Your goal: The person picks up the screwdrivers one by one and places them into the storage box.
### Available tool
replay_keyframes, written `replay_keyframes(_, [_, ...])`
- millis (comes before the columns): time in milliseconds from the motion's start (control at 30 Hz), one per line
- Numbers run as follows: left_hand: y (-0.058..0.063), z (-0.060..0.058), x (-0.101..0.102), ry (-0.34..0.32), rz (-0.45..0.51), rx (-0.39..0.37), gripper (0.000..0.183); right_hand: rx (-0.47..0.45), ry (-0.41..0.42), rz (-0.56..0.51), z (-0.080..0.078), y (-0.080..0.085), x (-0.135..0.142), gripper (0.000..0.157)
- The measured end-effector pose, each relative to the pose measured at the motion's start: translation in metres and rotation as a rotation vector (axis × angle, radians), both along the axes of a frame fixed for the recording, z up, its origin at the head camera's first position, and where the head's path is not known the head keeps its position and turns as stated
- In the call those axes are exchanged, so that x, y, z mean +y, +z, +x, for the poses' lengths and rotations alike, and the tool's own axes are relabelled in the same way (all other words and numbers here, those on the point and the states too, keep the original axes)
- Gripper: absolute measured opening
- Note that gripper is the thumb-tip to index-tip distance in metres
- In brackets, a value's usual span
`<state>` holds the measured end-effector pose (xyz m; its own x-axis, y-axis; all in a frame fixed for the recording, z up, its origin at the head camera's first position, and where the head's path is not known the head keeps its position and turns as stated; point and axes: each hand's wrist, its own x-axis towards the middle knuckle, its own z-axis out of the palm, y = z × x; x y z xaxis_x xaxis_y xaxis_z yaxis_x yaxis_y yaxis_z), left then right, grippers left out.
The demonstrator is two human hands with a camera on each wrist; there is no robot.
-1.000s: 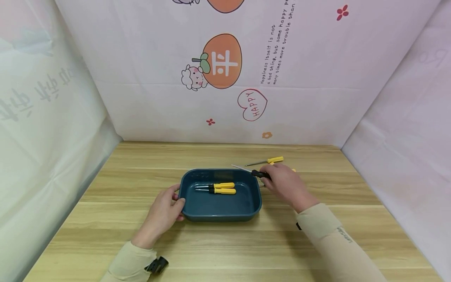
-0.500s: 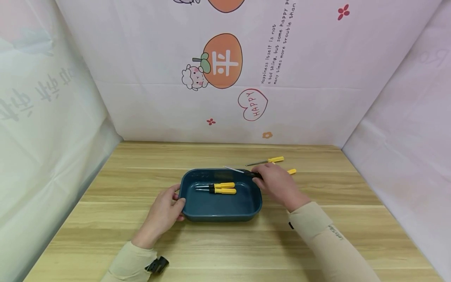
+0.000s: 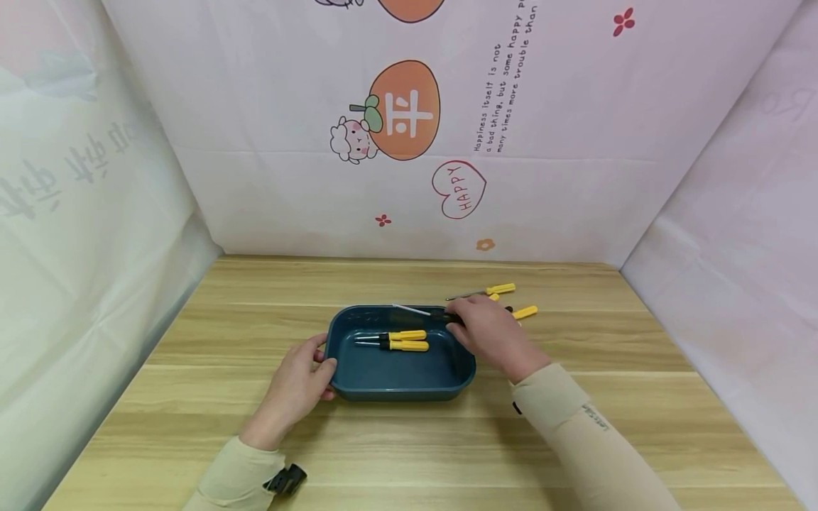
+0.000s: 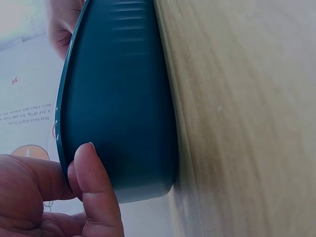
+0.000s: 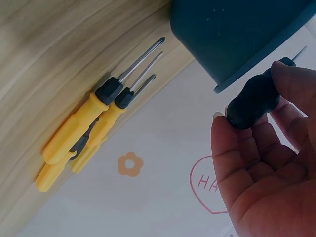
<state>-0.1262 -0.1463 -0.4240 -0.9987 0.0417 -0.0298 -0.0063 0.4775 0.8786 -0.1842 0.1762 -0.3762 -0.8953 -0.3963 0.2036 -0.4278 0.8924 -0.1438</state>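
A dark teal rectangular bin stands on the wooden table, with two yellow-handled screwdrivers lying side by side inside. At its left end my left hand grips the rim; in the left wrist view the thumb and fingers pinch the wall. My right hand holds a black-handled screwdriver above the bin's far right corner, its shaft pointing left. The right wrist view shows the black handle between thumb and curled fingers.
Right of the bin lies a group of yellow-handled screwdrivers, partly covered by my right hand in the head view; one screwdriver lies farthest back. A printed white backdrop rises behind the table, with white sheets at both sides.
My right hand has carried the black-handled screwdriver leftward, from beside the bin's right edge to over its far right corner. The left hand and the bin have stayed put.
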Motion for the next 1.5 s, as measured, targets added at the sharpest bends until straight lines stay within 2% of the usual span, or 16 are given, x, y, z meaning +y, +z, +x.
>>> replay_keyframes(700, [-0.001, -0.001, -0.001, -0.007, 0.000, 0.011, 0.052, -0.035, 0.041, 0.005, 0.000, -0.007, -0.024, 0.028])
replay_keyframes(1033, [-0.001, 0.000, 0.000, 0.001, -0.003, 0.012, 0.052, -0.024, 0.028, 0.038, 0.002, -0.010, -0.035, 0.027])
replay_keyframes(1500, [-0.001, 0.000, 0.000, -0.004, -0.001, 0.009, 0.053, -0.012, 0.059, 0.063, 0.002, -0.020, -0.048, 0.024])
